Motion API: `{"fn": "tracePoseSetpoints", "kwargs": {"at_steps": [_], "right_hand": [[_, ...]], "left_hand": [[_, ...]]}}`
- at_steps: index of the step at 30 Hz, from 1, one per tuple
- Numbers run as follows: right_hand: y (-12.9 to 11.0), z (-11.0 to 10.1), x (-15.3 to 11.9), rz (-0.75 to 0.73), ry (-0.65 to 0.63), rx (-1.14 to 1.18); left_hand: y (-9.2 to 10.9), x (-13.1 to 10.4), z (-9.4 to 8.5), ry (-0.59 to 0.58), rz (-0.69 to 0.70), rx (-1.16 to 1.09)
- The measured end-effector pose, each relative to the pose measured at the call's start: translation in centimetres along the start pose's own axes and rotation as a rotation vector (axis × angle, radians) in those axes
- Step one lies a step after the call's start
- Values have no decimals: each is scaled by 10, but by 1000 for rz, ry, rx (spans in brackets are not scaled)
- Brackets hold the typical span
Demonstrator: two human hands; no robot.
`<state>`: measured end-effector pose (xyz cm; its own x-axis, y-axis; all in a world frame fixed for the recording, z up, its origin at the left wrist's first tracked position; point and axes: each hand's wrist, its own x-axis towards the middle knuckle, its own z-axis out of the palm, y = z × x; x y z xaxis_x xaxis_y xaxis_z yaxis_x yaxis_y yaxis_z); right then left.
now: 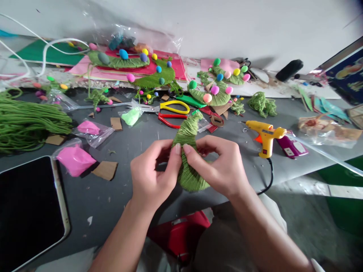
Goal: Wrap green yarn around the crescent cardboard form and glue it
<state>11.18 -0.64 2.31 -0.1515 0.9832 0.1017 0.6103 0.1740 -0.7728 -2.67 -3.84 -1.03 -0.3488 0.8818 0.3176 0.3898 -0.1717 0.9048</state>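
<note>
Between my two hands is a curved shape wrapped in green yarn (pixel 188 173), held upright over the front of the grey table. My left hand (pixel 154 168) grips its left side, thumb pressed on the front. From the other side my right hand (pixel 219 162) pinches it, the two thumb tips almost meeting. The fingers behind the shape are partly hidden. At the narrow top end sits a small bright green bit (pixel 195 112). Just beyond lie scissors (pixel 172 109) with one yellow and one red handle.
A yellow glue gun (pixel 265 134) rests at the right, its black cord hanging off the edge. A tablet (pixel 32 211) and a green yarn bundle (pixel 31 121) lie left. Pompom-covered green shapes (pixel 211 94) line the back. Bags of pink clay-like material (pixel 75 158) are near the tablet.
</note>
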Motion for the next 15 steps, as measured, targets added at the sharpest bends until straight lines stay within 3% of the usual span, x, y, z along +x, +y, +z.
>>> {"fn": "tracePoseSetpoints", "kwargs": {"at_steps": [4, 15], "right_hand": [[0, 2, 0, -2, 25, -10], [2, -5, 0, -38, -14, 37]], "left_hand": [[-2, 0, 0, 1, 37, -25], [-1, 0, 0, -10, -24, -33]]}}
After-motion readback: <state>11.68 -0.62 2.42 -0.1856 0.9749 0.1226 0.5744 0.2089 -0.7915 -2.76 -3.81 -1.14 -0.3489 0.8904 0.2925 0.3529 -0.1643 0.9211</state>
